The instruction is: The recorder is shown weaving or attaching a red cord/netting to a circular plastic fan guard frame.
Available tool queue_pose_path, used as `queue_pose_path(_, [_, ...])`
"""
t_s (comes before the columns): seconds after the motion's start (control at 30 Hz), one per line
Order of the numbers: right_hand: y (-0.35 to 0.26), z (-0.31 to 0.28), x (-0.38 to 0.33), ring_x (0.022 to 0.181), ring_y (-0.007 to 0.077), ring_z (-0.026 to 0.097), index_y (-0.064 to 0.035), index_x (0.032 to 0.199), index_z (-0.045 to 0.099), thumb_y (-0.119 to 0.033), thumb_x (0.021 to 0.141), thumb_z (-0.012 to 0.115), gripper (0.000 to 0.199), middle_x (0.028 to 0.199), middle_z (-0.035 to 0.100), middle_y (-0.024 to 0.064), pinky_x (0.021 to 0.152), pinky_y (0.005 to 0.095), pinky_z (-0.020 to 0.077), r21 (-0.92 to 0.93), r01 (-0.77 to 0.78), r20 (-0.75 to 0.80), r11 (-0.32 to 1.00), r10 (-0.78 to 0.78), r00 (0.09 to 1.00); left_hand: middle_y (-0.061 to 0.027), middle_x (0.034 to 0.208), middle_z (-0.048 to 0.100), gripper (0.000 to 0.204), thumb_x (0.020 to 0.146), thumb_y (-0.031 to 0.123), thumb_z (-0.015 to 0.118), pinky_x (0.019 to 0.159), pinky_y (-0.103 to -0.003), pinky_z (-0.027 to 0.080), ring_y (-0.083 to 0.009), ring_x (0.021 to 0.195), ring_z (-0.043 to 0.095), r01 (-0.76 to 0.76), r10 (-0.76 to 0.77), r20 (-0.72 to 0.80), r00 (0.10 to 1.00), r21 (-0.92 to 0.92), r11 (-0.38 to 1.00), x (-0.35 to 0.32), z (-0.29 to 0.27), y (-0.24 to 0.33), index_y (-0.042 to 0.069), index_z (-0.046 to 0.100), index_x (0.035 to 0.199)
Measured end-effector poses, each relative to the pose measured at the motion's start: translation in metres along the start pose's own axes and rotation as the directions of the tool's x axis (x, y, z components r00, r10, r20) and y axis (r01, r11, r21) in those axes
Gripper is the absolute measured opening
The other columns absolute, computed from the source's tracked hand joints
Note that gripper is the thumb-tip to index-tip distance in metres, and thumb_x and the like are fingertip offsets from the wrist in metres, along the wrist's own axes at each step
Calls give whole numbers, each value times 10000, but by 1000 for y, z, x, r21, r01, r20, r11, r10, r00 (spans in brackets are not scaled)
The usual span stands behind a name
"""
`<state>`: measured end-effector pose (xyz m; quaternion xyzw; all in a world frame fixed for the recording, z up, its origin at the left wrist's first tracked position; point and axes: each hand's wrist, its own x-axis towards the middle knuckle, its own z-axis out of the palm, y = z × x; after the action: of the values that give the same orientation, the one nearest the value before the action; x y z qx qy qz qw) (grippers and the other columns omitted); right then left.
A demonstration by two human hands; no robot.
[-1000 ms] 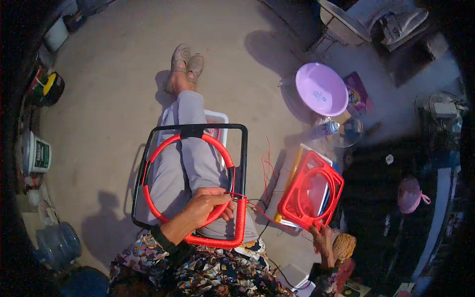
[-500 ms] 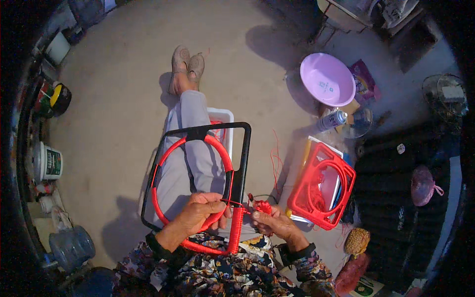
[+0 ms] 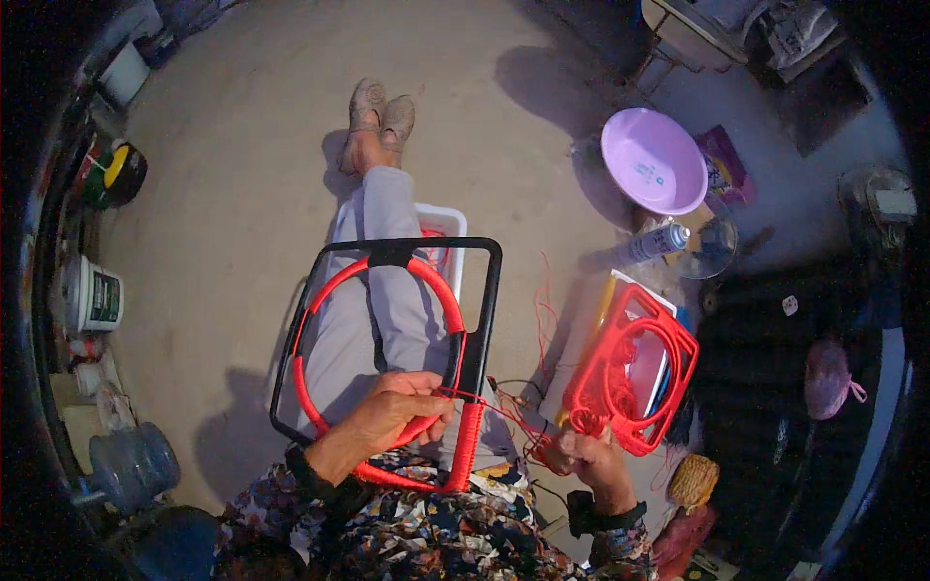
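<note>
A black rectangular frame (image 3: 478, 353) with a round inner ring lies across my lap. Red cord wraps much of the ring and the near right corner of the frame. My left hand (image 3: 412, 409) is closed on the ring's right side, pinching the red cord (image 3: 463, 396) where it crosses to the frame's side bar. Away to the right, my right hand (image 3: 593, 457) is closed around a bundle of red cord (image 3: 587, 422). A loose strand stretches from the frame to that hand.
Right of me, a red-wrapped frame (image 3: 690, 349) leans on a white box (image 3: 591, 334). Beyond stand a spray can (image 3: 651, 244) and a purple basin (image 3: 655, 163). A white bin (image 3: 448, 218) sits by my legs. Along the left are a bucket (image 3: 100, 296) and a water jug (image 3: 136, 467).
My right hand has moved right and slightly down, away from the frame, drawing out the red cord. My left hand stays at the ring. The view has shifted slightly.
</note>
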<state>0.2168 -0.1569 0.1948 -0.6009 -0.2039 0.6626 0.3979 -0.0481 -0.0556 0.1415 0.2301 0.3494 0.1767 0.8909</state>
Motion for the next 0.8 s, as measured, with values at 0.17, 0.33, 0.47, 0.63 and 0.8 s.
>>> queue_pose_path(0.17, [2,2,-9,433,105,340,-100,653,431,-130,720,585,170,525,362,-13,409,266,240,15,-5,-3,1000,5,1000,-95,731,595,203,859,170,551,421,-241,442,-146,547,583,2,-2,1,1000,-40,999,4,-7,-9,-30,560,897])
queue_pose_path(0.33, [11,-10,-10,478,89,404,-89,708,500,-122,734,597,106,589,467,-10,434,241,313,-27,-37,-68,999,35,997,-116,694,601,211,877,184,532,405,-267,443,-177,514,583,62,-72,-53,996,-170,983,5,2,0,-22,562,843])
queue_pose_path(0.47, [11,-14,3,524,91,450,-45,801,544,-147,786,585,111,639,510,2,466,249,363,-234,-55,-102,971,32,994,-123,688,606,213,879,190,536,397,-273,443,-197,504,585,59,-59,2,998,-158,986,5,-7,-6,-10,552,807])
queue_pose_path(0.63, [29,-10,28,604,63,492,-15,984,612,-217,868,571,237,761,583,5,537,228,418,-552,219,-139,804,-348,927,-134,698,607,195,875,179,542,397,-280,447,-208,514,594,70,-67,19,998,-183,981,6,-5,-5,-6,543,814])
queue_pose_path(0.8, [-6,41,32,637,52,456,-53,1034,624,-250,890,573,250,767,556,-35,555,212,382,-305,5,-46,952,-20,999,-139,719,608,187,882,171,531,408,-285,452,-212,527,597,65,-60,33,998,-194,979,5,-9,-7,-11,537,839])
